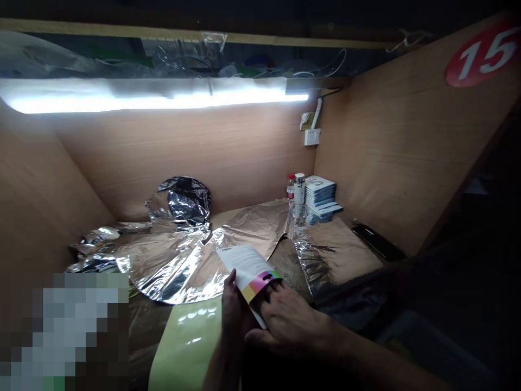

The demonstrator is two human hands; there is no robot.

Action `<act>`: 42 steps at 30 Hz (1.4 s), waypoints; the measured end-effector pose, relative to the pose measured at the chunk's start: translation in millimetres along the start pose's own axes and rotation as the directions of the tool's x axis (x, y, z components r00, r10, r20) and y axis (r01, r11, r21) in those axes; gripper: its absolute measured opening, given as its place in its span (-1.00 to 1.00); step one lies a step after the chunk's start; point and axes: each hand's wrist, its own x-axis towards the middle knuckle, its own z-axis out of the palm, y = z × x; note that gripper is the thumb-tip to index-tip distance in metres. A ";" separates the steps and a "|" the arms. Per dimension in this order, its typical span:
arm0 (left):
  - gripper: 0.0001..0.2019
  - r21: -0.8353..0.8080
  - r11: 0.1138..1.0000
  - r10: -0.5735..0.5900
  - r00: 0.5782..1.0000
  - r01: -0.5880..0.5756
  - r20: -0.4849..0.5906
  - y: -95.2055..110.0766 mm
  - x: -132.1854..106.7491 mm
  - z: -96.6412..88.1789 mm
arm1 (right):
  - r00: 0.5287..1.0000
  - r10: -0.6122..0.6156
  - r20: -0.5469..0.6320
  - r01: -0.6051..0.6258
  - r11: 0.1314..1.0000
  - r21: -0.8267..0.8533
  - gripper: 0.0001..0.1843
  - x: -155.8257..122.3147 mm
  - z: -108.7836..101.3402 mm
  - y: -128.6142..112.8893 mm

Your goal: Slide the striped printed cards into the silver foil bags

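Observation:
A white packet [240, 266] with small print and a multicoloured band across its near end is held above the bench. My left hand [231, 307] grips its left side, thumb up along the edge. The fingers of my right hand [291, 315] reach into the packet's near, bowed-open end, so their tips are hidden. My right thumb stays outside, below the packet. Crumpled silver foil film [175, 266] spreads over the bench beyond my hands. A pale yellow-green sheet [185, 347] lies under my left forearm.
A stack of printed packets [320, 190] stands in the back right corner beside a metal-capped flask [299, 189] and a red-capped bottle [290, 187]. A dark flat object [378, 241] lies by the right wall. A lit tube lamp [163, 102] crosses the back panel.

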 end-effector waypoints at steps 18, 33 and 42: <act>-0.16 0.888 -0.138 0.189 0.869 -0.438 0.457 -32.9 85.5 18.9 | 0.980 0.148 -0.131 -0.157 0.986 -0.062 -0.30 -91.6 35.3 4.6; -0.80 0.710 0.414 0.172 0.815 -0.569 0.553 -24.2 -13.6 -47.4 | 0.981 0.097 -0.170 -0.053 0.967 0.249 -0.93 -41.2 33.3 79.9; -0.54 0.850 0.259 0.114 0.888 -0.459 0.445 -31.6 -9.0 -37.4 | 0.913 0.345 -0.217 -0.272 0.912 0.308 -0.91 -24.8 37.1 73.2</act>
